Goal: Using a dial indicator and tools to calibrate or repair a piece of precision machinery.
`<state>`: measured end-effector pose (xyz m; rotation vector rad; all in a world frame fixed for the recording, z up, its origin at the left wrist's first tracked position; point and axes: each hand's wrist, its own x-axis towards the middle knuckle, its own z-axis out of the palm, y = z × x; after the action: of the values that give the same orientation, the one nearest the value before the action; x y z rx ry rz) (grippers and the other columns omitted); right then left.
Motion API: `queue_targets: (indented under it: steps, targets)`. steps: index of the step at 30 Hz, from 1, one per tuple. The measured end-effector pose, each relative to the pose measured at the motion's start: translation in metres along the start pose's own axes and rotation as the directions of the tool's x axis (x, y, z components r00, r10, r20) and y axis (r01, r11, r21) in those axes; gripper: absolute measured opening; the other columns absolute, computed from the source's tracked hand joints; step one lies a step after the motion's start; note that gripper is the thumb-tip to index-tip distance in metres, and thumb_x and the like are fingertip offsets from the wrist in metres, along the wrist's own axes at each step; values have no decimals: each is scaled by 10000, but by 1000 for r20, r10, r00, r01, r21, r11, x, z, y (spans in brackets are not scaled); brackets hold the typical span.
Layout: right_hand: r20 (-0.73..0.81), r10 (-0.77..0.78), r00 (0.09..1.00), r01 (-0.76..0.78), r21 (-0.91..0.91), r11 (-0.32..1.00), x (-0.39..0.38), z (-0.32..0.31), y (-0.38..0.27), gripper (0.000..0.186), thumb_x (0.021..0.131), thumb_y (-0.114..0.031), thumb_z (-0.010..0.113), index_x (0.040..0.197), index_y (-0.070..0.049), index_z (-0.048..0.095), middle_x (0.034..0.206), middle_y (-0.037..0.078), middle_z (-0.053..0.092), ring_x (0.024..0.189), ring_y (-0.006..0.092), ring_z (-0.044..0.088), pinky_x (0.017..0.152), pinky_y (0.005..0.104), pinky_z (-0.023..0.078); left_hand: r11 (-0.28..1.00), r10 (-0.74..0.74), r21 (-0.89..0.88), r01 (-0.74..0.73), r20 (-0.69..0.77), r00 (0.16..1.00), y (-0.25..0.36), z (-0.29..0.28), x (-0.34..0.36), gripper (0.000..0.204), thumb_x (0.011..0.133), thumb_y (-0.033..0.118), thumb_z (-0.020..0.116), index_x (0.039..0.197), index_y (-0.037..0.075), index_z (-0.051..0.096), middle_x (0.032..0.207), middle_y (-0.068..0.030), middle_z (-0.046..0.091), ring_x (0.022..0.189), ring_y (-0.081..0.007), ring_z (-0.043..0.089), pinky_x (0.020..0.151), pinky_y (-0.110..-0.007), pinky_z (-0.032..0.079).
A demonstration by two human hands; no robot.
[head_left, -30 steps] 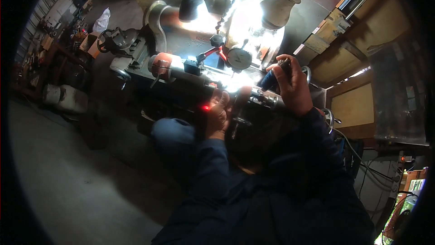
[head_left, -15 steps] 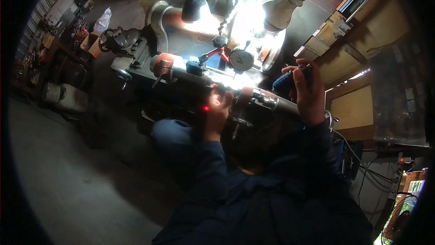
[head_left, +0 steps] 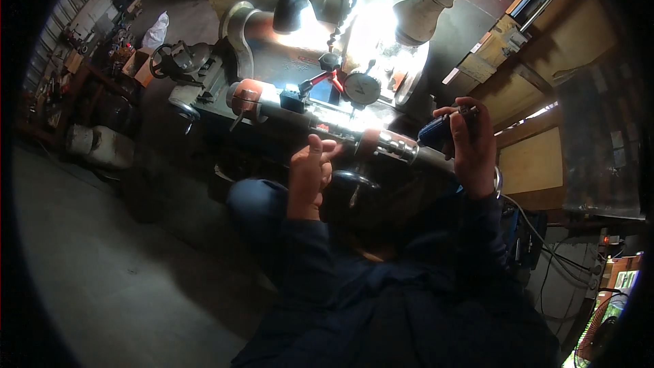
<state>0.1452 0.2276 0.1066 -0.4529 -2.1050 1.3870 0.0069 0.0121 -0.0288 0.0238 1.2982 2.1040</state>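
My left hand is raised just in front of a long metal bar-shaped machine, its thumb up and its fingers partly stretched out, with nothing seen in them. My right hand is closed round a dark blue hand tool, whose exact kind I cannot make out. Along the machine lies a brightly lit shaft-like metal part, partly lost in glare. Above it a round dial indicator hangs from a red jointed arm. A reddish collar clasps the bar at left; a handwheel sits below.
A black lamp and a beige lamp light the work from behind. At left stands a machine slide with a handwheel. Wooden panelling and hanging cables are to the right.
My left hand has come away from the lit part, moving left and toward me, and its fingers have loosened. My right hand, still holding the blue tool, has shifted slightly right and nearer.
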Motion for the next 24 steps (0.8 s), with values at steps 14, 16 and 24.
queue_targets:
  steps: [14,16,24]
  targets:
    - [-13,-54,998,54,-4,999,9,14,2,236,1000,-102,522,1220,-33,469,1003,73,694,806,90,587,727,238,467,969,151,-220,-112,167,974,-33,13,24,409,952,189,652,1295,56,474,786,19,496,566,-43,441,468,-165,336]
    - [-20,-107,994,106,-29,994,12,20,9,243,989,-117,547,1209,-38,480,989,87,699,779,124,623,710,261,485,954,167,-280,-103,214,962,-39,12,27,441,955,207,648,1322,62,450,780,17,491,563,-49,430,478,-170,342]
    - [37,-120,992,125,-170,978,12,36,26,244,962,-150,597,1166,-43,516,881,129,702,770,224,695,696,337,534,954,212,-259,-151,230,950,-48,11,32,444,974,307,613,1313,81,438,754,19,468,558,-58,401,522,-189,367]
